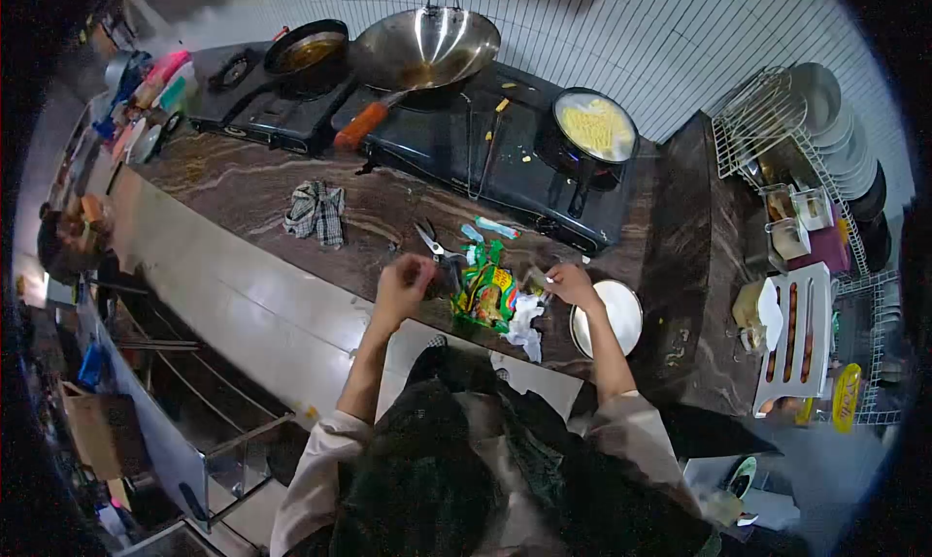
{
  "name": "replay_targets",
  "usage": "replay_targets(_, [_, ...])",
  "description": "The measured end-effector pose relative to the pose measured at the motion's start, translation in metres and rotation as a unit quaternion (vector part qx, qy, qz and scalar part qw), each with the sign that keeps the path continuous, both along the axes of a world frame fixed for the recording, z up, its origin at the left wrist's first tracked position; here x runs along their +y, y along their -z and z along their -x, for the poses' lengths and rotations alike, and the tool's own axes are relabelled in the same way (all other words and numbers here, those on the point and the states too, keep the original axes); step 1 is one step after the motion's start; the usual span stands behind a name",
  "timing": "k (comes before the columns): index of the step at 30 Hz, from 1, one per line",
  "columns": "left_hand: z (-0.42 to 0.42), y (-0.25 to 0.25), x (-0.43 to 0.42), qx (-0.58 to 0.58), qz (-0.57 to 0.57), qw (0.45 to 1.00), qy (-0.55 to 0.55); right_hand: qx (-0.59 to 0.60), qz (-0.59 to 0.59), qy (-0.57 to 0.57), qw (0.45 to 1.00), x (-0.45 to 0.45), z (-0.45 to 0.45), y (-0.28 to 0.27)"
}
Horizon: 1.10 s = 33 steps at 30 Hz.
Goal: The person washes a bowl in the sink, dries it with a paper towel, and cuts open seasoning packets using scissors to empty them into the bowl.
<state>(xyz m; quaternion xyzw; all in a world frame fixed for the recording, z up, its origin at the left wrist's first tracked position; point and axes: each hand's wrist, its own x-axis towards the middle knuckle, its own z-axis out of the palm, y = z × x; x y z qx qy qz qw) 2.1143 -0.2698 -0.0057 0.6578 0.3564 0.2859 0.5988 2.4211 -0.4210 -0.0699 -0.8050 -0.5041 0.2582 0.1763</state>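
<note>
Garment [437, 470]: dark, near edge.
Left hand [406, 287]: left of packet [488, 295]; blurred, grip cannot be told.
Right hand [571, 283]: fingertips together on pale scrap [549, 279].
Packet: green-yellow, on counter [388, 229], between hands.
Scissors [436, 245]: far-left of packet.
Bowl [621, 316]: white, beside right forearm.
Pan [595, 128]: far right, pale strips inside.

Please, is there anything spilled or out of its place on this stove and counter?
Yes. Small yellowish bits lie loose on the stove, outside the pan; they look like spilled food. On the counter, crumpled wrappers lie heaped beside scissors, which looks untidy.
</note>
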Motion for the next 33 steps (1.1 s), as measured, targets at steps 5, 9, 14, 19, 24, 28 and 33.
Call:
replay_targets(5, [-0.016, -0.01, -0.009, 0.007, -0.012, 1.0, 0.0, -0.063, -0.112, 0.048, 0.991, -0.013, 0.008, -0.012])
replay_targets(9, [-0.023, -0.005, -0.013, -0.006, -0.025, 1.0, 0.017, -0.028, -0.148, 0.086, 0.985, -0.016, 0.008, -0.011])
replay_targets(14, [-0.026, -0.007, -0.014, 0.018, -0.06, 0.998, 0.022, 0.061, -0.167, 0.094, 0.98, -0.019, 0.022, -0.043])
replay_targets(19, [-0.028, -0.011, -0.012, -0.031, 0.025, 0.999, 0.016, 0.452, -0.144, 0.076, 0.877, -0.023, 0.04, -0.096])
replay_targets(24, [-0.029, -0.014, -0.014, -0.014, -0.037, 0.999, 0.015, 0.369, -0.091, -0.044, 0.924, -0.022, 0.057, -0.124])
replay_targets(28, [-0.031, -0.022, -0.02, -0.035, -0.025, 0.997, 0.065, 0.082, -0.229, -0.203, 0.949, -0.011, 0.085, -0.15])
replay_targets(33, [-0.034, -0.061, -0.033, -0.073, 0.018, 0.987, 0.145, -0.054, -0.355, -0.199, 0.912, 0.003, 0.116, -0.166])
